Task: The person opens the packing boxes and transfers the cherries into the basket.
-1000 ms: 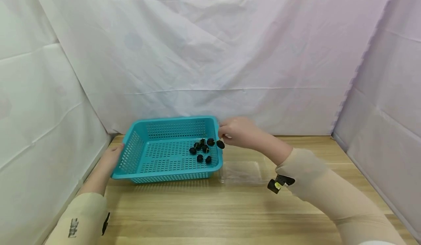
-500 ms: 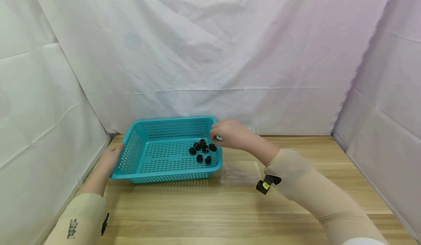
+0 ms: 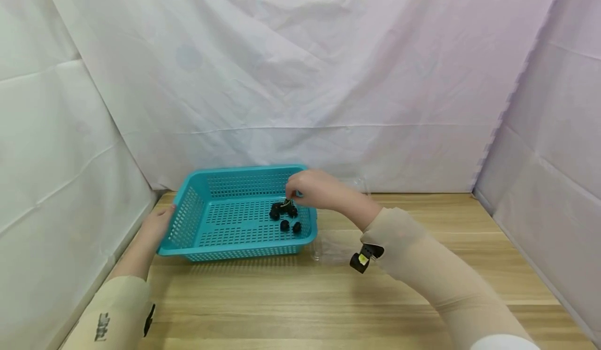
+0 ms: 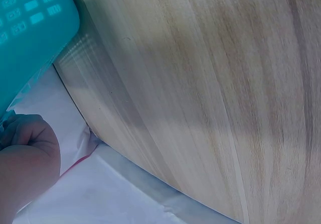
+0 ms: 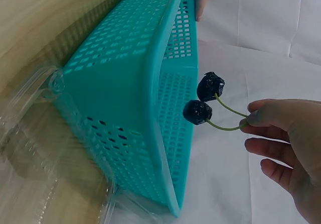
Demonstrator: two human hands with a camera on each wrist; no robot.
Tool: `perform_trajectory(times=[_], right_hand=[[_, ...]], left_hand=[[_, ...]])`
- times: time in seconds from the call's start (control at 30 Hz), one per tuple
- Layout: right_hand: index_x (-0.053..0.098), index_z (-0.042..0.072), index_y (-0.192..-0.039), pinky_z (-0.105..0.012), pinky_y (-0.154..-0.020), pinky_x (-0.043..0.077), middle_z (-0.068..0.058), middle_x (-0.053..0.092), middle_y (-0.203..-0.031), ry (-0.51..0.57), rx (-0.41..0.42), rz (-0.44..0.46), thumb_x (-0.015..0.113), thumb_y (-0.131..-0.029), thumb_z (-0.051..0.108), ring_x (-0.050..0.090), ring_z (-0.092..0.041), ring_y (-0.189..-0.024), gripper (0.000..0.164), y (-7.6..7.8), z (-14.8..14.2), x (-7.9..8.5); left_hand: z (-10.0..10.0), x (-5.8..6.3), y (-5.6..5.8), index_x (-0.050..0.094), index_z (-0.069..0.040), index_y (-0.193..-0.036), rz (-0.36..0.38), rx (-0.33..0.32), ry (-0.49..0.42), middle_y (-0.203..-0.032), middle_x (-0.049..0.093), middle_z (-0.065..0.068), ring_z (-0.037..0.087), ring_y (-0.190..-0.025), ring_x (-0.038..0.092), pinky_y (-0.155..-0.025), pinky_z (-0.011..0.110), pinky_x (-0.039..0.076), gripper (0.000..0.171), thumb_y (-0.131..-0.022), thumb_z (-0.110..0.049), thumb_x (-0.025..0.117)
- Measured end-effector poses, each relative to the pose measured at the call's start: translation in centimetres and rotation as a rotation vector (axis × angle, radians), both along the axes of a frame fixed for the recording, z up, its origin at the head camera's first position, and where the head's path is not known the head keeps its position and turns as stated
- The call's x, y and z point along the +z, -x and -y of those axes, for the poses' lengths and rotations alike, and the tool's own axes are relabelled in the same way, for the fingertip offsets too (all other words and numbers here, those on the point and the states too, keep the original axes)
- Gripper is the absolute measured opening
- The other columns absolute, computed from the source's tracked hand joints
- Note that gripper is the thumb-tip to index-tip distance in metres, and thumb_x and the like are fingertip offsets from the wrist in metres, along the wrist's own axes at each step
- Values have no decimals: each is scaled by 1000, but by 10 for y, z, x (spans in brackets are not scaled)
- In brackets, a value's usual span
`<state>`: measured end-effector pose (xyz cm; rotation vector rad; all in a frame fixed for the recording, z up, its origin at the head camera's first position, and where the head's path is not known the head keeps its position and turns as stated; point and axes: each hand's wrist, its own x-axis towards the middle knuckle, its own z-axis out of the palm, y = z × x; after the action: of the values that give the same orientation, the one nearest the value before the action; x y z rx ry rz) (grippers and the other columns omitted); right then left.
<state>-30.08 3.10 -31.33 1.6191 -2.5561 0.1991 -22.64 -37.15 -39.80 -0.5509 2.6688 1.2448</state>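
My left hand (image 3: 157, 225) grips the left rim of a turquoise perforated plastic basket (image 3: 244, 256). In the left wrist view, the fingers of that hand (image 4: 32, 138) are curled at the basket's edge and partly out of frame. Over the basket's right end, my right hand (image 3: 310, 188) pinches two thin green stems. Two dark, shiny cherries (image 5: 197, 112) hang on these stems in the right wrist view, where thumb and forefinger of the hand (image 5: 286, 138) meet. Below it, several dark cherries (image 3: 284, 225) lie on the basket floor; the fingers partly cover the pile.
A clear plastic container (image 3: 331, 248) stands on the wooden table (image 3: 281, 298) right of the basket, partly behind the right forearm. More clear plastic (image 3: 359, 183) shows behind the right wrist. White cloth (image 3: 305, 79) hangs at the back and both sides.
My right hand has moved left from the basket's right rim to above the cherry pile, bringing the pinched cherries down among the others. My left hand and the basket have stayed in place.
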Motion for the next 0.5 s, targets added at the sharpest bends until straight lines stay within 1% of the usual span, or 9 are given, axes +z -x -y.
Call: perform_trajectory(times=[0.13, 0.33, 0.43, 0.5], right_hand=[[73, 15, -97, -25, -69, 48, 3, 68, -94, -18, -9, 25, 62, -93, 6, 60, -11, -82, 16, 2, 7, 0], [74, 16, -101, -25, -73, 50, 2, 69, -98, -32, -25, 87, 60, -95, 6, 63, -13, -89, 18, 5, 16, -4], [73, 15, -102, -26, -74, 50, 1, 69, -99, -44, -33, 131, 59, -95, 6, 64, -15, -91, 18, 6, 20, -5], [73, 16, -103, -26, -74, 50, 2, 69, -99, -61, -48, 148, 58, -96, 7, 63, -13, -91, 19, 7, 22, -5]], left_hand=[[0, -1, 0, 23, 15, -146, 4, -7, 0, -143, 30, 38, 50, -128, 34, -102, 59, 33, 81, -103, -53, 13], [-1, -2, 0, 23, 15, -146, 0, -13, -2, -141, 33, 37, 48, -123, 39, -98, 58, 37, 81, -103, -54, 13], [-1, -2, 0, 22, 15, -146, 3, -14, 3, -143, 31, 38, 50, -127, 35, -101, 59, 34, 81, -103, -54, 13], [0, -2, 0, 22, 15, -146, 2, -13, 7, -144, 29, 38, 51, -130, 32, -103, 60, 31, 82, -102, -54, 13]])
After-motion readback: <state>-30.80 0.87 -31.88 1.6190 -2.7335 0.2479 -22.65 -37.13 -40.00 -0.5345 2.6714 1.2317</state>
